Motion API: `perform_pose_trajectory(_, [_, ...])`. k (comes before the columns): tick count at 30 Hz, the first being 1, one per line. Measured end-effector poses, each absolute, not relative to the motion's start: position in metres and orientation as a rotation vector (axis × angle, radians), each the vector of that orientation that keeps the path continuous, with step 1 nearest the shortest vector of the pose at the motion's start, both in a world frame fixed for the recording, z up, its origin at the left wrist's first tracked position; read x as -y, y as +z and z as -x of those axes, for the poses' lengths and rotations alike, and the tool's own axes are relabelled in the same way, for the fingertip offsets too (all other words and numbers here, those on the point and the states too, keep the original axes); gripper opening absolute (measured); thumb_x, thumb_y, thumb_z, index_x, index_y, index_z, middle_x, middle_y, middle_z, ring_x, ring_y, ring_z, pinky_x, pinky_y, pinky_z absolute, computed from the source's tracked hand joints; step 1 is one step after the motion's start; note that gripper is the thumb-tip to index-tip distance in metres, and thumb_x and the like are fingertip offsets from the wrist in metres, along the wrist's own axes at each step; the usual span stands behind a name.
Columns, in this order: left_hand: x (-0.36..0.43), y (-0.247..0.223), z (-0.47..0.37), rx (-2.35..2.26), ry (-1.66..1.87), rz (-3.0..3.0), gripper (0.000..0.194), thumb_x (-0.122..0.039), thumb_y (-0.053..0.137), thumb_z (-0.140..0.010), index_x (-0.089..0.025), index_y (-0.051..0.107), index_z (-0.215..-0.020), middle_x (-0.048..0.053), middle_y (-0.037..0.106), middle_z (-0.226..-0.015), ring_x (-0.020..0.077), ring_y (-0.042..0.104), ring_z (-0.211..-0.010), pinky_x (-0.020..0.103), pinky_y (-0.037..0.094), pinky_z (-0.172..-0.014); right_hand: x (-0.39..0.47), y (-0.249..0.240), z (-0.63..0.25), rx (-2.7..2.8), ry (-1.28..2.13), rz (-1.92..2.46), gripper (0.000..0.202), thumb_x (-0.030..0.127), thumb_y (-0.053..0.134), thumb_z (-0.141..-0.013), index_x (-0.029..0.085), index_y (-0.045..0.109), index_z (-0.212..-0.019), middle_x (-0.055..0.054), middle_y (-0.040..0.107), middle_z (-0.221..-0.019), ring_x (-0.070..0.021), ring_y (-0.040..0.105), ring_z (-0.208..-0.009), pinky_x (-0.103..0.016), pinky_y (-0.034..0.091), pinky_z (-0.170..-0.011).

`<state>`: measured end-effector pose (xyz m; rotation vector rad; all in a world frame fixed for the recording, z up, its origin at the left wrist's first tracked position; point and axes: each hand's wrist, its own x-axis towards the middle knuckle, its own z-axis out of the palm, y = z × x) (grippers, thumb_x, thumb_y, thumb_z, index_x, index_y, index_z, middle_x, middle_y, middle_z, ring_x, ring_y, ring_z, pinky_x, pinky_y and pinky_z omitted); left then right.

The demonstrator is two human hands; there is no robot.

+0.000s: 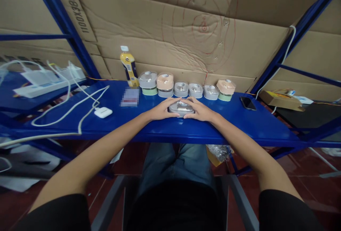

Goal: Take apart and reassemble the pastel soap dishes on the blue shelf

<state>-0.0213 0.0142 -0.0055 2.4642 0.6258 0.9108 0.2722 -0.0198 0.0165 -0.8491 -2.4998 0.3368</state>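
A small grey container with a clear lid [181, 108] sits near the front of the blue table, between my two hands. My left hand [164, 109] is wrapped round its left side, thumb at the front and fingers over the far edge. From the right, my right hand [200, 109] grips the other side in the same way. Behind them stands a row of similar containers: a grey one on a green one [148, 82], a peach one on a grey one [165, 84], single grey ones [195, 90], and a peach one on a green one [226, 89].
A yellow bottle [129, 67] stands behind a blurred card [130, 97]. Left lie a white earphone case [103, 112], loose cables and a power strip [48, 85]. A phone [248, 103] lies right on the blue table [128, 124]; beyond is an open cardboard box [281, 99]. Cardboard walls the back.
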Motion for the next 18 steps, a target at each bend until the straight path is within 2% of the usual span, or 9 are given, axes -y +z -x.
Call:
perform_pose_trajectory(4, [-0.013, -0.005, 0.02, -0.651, 0.918, -2.447, 0.091, -0.065, 0.087, -0.085, -0.027, 0.056, -0.162, 0.017, 0.06, -0.165, 0.0415, 0.056, -0.153, 0.063, 0.041, -0.131, 0.021, 0.016, -0.27, 2.498, 0.312, 0.827, 0.1, 0.08, 0.076, -0.09, 0.033, 0.044, -0.173, -0.015, 0.056, -0.151, -0.0394, 0.058, -0.143, -0.061, 0.048, -0.126])
perform_pose_trajectory(6, [-0.012, -0.006, 0.02, -0.721, 0.951, -2.412, 0.095, -0.065, 0.089, -0.083, -0.023, 0.055, -0.161, 0.019, 0.058, -0.166, 0.0437, 0.055, -0.154, 0.064, 0.042, -0.13, 0.021, 0.016, -0.27, 2.469, 0.304, 0.843, 0.099, 0.078, 0.079, -0.088, 0.031, 0.049, -0.17, -0.015, 0.059, -0.145, -0.0389, 0.061, -0.138, -0.061, 0.05, -0.123])
perform_pose_trajectory(8, [-0.012, -0.007, 0.02, -0.774, 1.007, -2.338, 0.096, -0.064, 0.087, -0.084, -0.019, 0.052, -0.161, 0.022, 0.06, -0.162, 0.0436, 0.061, -0.148, 0.063, 0.048, -0.126, 0.02, 0.019, -0.274, 2.422, 0.285, 0.892, 0.096, 0.077, 0.081, -0.087, 0.029, 0.055, -0.166, -0.014, 0.063, -0.139, -0.0381, 0.064, -0.132, -0.061, 0.051, -0.121])
perform_pose_trajectory(12, [-0.015, -0.009, 0.021, -0.814, 1.176, -2.229, 0.078, -0.054, 0.079, -0.093, -0.016, 0.049, -0.155, 0.021, 0.073, -0.135, 0.0344, 0.076, -0.123, 0.056, 0.061, -0.111, 0.015, 0.041, -0.296, 2.199, 0.073, 1.108, 0.093, 0.073, 0.084, -0.085, 0.026, 0.06, -0.161, -0.016, 0.065, -0.136, -0.0395, 0.064, -0.128, -0.061, 0.05, -0.118])
perform_pose_trajectory(15, [-0.015, -0.009, 0.02, -0.862, 1.212, -2.25, 0.061, -0.047, 0.077, -0.094, -0.018, 0.055, -0.143, 0.016, 0.074, -0.122, 0.0296, 0.078, -0.108, 0.051, 0.065, -0.098, 0.003, 0.064, -0.315, 1.89, -0.184, 1.456, 0.09, 0.069, 0.08, -0.089, 0.021, 0.057, -0.161, -0.021, 0.062, -0.137, -0.0445, 0.06, -0.13, -0.064, 0.048, -0.115])
perform_pose_trajectory(18, [-0.014, -0.008, 0.019, -0.879, 1.158, -2.31, 0.052, -0.045, 0.075, -0.093, -0.019, 0.06, -0.135, 0.014, 0.075, -0.118, 0.028, 0.078, -0.101, 0.05, 0.065, -0.094, -0.017, 0.08, -0.321, 1.661, -0.358, 1.773, 0.081, 0.064, 0.076, -0.094, 0.015, 0.058, -0.156, -0.027, 0.057, -0.143, -0.0481, 0.058, -0.131, -0.065, 0.045, -0.112])
